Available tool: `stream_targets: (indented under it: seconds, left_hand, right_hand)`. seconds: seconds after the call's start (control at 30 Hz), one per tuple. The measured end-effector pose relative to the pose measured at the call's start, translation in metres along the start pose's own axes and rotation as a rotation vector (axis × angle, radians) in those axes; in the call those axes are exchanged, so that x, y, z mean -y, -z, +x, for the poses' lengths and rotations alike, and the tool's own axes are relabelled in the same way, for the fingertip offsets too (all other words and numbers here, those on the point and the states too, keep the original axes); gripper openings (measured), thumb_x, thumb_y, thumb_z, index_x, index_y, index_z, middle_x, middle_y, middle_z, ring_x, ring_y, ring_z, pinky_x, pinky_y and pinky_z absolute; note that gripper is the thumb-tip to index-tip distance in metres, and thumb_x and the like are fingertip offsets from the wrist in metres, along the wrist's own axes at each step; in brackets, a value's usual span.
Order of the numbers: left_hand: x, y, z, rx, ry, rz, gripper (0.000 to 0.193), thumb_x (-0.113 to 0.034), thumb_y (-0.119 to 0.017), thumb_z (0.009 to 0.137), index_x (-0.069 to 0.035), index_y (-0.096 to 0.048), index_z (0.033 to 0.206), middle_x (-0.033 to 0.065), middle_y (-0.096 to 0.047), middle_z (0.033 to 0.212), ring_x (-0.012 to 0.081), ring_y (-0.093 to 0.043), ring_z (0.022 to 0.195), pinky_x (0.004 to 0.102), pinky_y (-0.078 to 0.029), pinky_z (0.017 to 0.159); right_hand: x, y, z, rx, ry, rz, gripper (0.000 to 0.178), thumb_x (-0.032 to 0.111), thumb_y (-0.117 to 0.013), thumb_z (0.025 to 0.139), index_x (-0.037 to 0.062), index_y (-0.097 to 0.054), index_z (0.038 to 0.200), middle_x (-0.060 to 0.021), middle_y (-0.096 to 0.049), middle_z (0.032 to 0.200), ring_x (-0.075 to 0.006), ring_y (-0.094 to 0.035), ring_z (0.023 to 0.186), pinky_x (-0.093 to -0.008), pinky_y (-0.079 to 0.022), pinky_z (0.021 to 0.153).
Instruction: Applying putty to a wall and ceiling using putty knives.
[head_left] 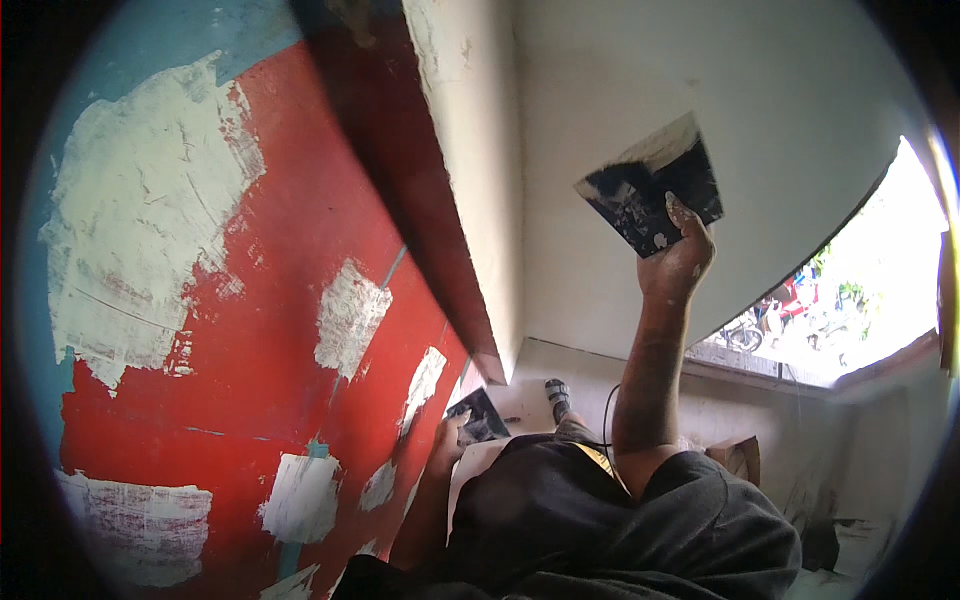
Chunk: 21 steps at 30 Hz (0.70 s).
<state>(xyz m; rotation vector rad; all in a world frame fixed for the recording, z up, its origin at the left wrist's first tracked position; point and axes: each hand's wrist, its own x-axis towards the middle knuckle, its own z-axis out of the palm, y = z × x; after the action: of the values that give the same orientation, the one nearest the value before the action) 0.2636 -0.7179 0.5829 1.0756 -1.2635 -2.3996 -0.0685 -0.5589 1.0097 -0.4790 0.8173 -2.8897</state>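
Observation:
My right hand [680, 250] is raised on an outstretched arm and grips a flat black putty spreader [645, 200], thumb across its face. Pale putty is smeared along the spreader's far edge and in spots on its face. Lower down and close to the red wall, my left hand [452, 436] is closed on a second dark flat plate [483, 416], apparently another spreader; its fingers are partly hidden. On the left stands a red wall [270, 330] with blue at its far left, bearing a large white putty patch [150, 220] and several smaller ones.
A pale smooth surface [790, 90] spreads behind my right hand, beside a whitish projecting edge [485, 150]. At the right is a bright opening [880, 270] with a motorcycle [742, 336] outside. Below are a sandalled foot [558, 398], a thin dark cord [606, 415] and a brown box [738, 458].

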Motion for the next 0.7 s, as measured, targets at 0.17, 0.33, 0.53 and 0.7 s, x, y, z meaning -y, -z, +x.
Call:
stream_targets:
  seconds: [0.17, 0.33, 0.53, 0.7]
  left_hand:
    - [-0.102, -0.095, -0.048, 0.155, 0.109, -0.245, 0.031, -0.020, -0.061, 0.083, -0.008, -0.056, 0.110, 0.0049, -0.062, 0.095, 0.0182, -0.063, 0.082, 0.0302, -0.053, 0.069]
    - [-0.187, -0.176, -0.064, 0.229, -0.067, -0.254, 0.028, -0.011, -0.056, 0.085, -0.004, -0.052, 0.111, 0.0071, -0.061, 0.095, 0.0206, -0.063, 0.082, 0.0356, -0.054, 0.075]
    - [-0.236, -0.251, -0.056, 0.222, -0.317, -0.420, 0.028, -0.003, -0.057, 0.083, 0.004, -0.050, 0.110, 0.0134, -0.061, 0.100, 0.0224, -0.062, 0.087, 0.0361, -0.053, 0.080]
    - [-0.241, -0.314, -0.027, 0.098, -0.319, -0.432, 0.023, -0.002, -0.061, 0.079, 0.003, -0.055, 0.101, 0.0122, -0.063, 0.090, 0.0229, -0.065, 0.074, 0.0344, -0.057, 0.068]
  right_hand:
    - [-0.016, 0.101, -0.004, 0.164, -0.547, 0.284, 0.034, 0.008, -0.053, 0.075, -0.0077, -0.054, 0.106, -0.0192, -0.060, 0.106, -0.0294, -0.061, 0.095, -0.0387, -0.047, 0.090]
    - [-0.002, 0.070, -0.023, 0.299, -0.359, 0.201, 0.037, 0.001, -0.051, 0.077, -0.0086, -0.049, 0.113, -0.0199, -0.058, 0.110, -0.0300, -0.059, 0.099, -0.0412, -0.046, 0.091]
    - [-0.011, 0.079, -0.033, 0.001, -0.416, -0.074, 0.022, -0.008, -0.054, 0.070, -0.0085, -0.060, 0.091, -0.0166, -0.064, 0.091, -0.0266, -0.064, 0.085, -0.0362, -0.050, 0.083]
    - [-0.023, 0.126, -0.024, 0.318, 0.079, -0.830, 0.037, -0.009, -0.055, 0.060, -0.0085, -0.059, 0.097, -0.0154, -0.064, 0.095, -0.0254, -0.064, 0.082, -0.0376, -0.049, 0.081]
